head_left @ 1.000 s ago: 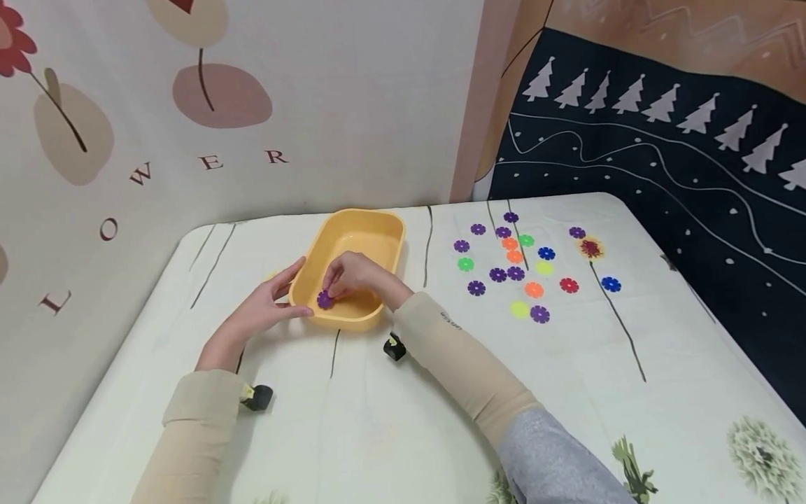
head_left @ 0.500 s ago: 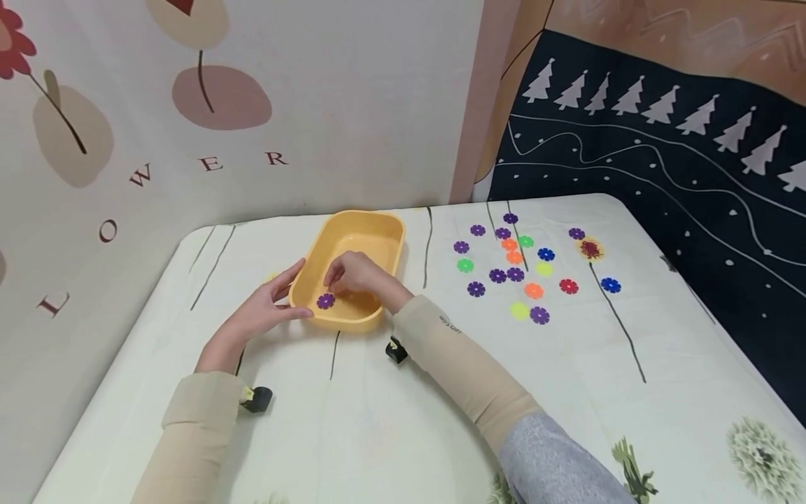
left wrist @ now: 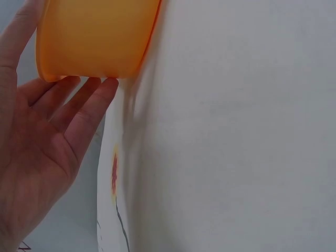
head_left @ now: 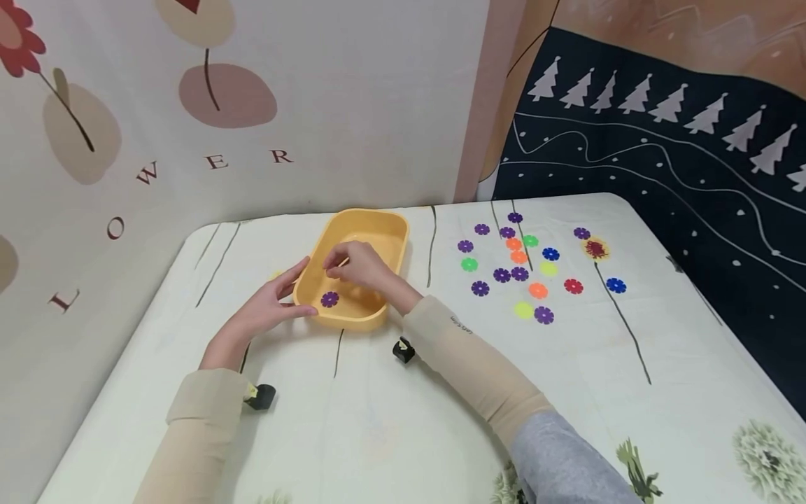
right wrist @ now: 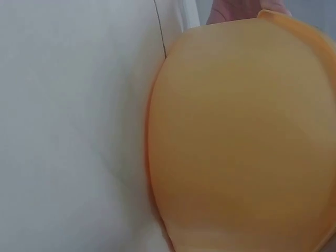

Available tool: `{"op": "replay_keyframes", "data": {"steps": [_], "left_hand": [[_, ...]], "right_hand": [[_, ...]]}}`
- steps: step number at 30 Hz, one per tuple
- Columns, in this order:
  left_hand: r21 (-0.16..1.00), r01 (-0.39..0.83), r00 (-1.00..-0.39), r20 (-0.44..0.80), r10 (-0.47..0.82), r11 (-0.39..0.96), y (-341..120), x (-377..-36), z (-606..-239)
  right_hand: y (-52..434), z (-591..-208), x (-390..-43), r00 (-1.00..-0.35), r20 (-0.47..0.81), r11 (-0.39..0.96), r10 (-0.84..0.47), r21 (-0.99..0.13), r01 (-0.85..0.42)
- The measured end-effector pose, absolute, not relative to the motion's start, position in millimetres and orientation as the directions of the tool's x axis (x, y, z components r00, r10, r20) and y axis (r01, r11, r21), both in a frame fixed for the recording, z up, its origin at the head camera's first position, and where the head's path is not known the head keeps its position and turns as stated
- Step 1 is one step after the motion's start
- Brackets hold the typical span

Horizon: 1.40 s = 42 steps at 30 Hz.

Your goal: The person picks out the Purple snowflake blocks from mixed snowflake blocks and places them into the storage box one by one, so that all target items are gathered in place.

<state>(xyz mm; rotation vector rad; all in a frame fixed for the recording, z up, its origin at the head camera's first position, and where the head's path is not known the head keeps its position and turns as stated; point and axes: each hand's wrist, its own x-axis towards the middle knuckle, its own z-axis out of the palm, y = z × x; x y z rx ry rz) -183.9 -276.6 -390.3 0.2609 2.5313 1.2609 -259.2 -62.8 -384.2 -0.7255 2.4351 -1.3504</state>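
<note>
A yellow plastic tray (head_left: 365,323) stands on the table. My left hand (head_left: 261,311) holds its near left corner, the thumb on the near rim and the fingers along the left side. In the left wrist view the fingertips (left wrist: 109,84) rest against the outer wall. A purple snowflake disc (head_left: 329,299) lies on the tray floor near that corner. My right hand (head_left: 362,266) is over the tray, fingers bent and slightly apart from the thumb, with nothing visible between them. The right wrist view shows mostly the tray's outer wall (right wrist: 236,126), the right fingers being out of sight.
Several loose snowflake discs lie scattered to the tray's right, among them a red disc (head_left: 574,286), an orange disc (head_left: 538,290), a green disc (head_left: 469,264) and a blue disc (head_left: 616,285). A patterned white cloth (head_left: 352,420) covers the table. Wall hangings rise behind it.
My right hand has let go of the purple snowflake disc and risen away from it. The disc now lies on the tray floor. My left hand keeps its place on the tray.
</note>
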Motion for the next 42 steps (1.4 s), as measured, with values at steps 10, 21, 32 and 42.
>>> {"op": "replay_keyframes", "data": {"steps": [10, 21, 32, 42], "left_hand": [[0.795, 0.008, -0.938, -0.204, 0.28, 0.607, -275.4, -183.9, -388.9], [0.792, 0.007, -0.937, -0.208, 0.281, 0.611, -276.8, -184.3, -388.6], [0.784, 0.039, -0.935, -0.19, 0.3, 0.619, -279.5, -185.3, -390.8], [0.784, 0.035, -0.934, -0.195, 0.301, 0.62, -278.5, -185.9, -390.3]], "right_hand": [[-47.8, -369.4, -256.9, -0.826, 0.05, 0.366, -0.562, -0.88, -0.302], [-19.8, -353.3, -253.9, -0.82, 0.043, 0.333, -0.571, -0.901, -0.279], [19.9, -355.0, -244.0, -0.843, 0.031, 0.339, -0.536, -0.907, -0.249], [65.1, -347.4, -235.2, -0.862, -0.005, 0.405, -0.507, -0.884, -0.233]]}}
